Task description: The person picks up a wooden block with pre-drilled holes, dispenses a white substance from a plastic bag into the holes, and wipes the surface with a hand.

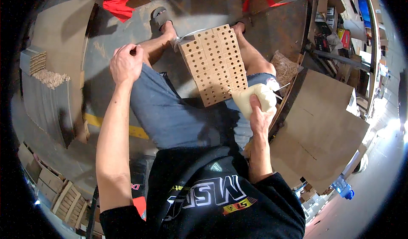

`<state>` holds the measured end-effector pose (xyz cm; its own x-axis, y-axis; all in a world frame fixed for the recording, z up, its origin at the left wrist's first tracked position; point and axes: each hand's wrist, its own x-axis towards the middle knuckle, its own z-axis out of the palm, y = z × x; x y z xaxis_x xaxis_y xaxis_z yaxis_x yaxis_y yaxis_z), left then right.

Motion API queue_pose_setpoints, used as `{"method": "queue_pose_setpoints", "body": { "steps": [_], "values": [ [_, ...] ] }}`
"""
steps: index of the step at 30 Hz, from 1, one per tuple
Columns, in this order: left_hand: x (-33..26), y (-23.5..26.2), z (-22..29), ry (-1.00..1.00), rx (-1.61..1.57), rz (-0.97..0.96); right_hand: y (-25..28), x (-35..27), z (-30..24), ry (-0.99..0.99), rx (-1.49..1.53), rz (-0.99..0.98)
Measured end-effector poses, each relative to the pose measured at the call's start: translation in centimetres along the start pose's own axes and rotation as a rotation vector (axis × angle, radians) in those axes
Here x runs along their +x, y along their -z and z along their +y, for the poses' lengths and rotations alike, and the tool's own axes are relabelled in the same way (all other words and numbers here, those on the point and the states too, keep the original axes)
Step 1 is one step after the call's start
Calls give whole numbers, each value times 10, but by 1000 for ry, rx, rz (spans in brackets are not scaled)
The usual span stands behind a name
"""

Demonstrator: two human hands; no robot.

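Note:
A tan wooden block (216,65) stands between my legs, its upper face covered with rows of round holes. My right hand (260,116) grips a pale cream, bulging squeeze bottle (250,99), thumb lying along its near side. The bottle's narrower end meets the block's right edge near the bottom corner; whether it touches a hole I cannot tell. My left hand (126,64) rests on my left knee, away from the block. Its fingers are loosely curled, with a dark gap by the thumb, and nothing shows in it.
Grey sheets (49,107) stand stacked at the left beside a large brown board (63,39). Boxes with red cloth (119,9) lie ahead. On the right are a large cardboard sheet (318,128), a bundle of pale shavings (285,67) and a cluttered shelf (340,60).

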<state>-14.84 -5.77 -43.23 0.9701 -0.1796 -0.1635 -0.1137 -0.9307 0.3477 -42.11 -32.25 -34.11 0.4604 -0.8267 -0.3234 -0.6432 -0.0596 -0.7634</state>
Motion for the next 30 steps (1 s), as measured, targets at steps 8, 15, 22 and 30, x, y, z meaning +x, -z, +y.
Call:
{"method": "queue_pose_setpoints", "body": {
  "steps": [8, 15, 22, 30],
  "values": [
    [0, -2, -1, -20, 12, 43, -5, 1, 3, 7, -32, -14],
    [0, -2, -2, -39, 16, 73, 7, -7, 3, -39, 33, 17],
    [-1, -1, 1, -33, 13, 73, 11, -10, 6, -18, 22, 30],
    [0, -4, -3, -54, 18, 65, 6, -9, 15, -18, 17, 20]
  ]
}}
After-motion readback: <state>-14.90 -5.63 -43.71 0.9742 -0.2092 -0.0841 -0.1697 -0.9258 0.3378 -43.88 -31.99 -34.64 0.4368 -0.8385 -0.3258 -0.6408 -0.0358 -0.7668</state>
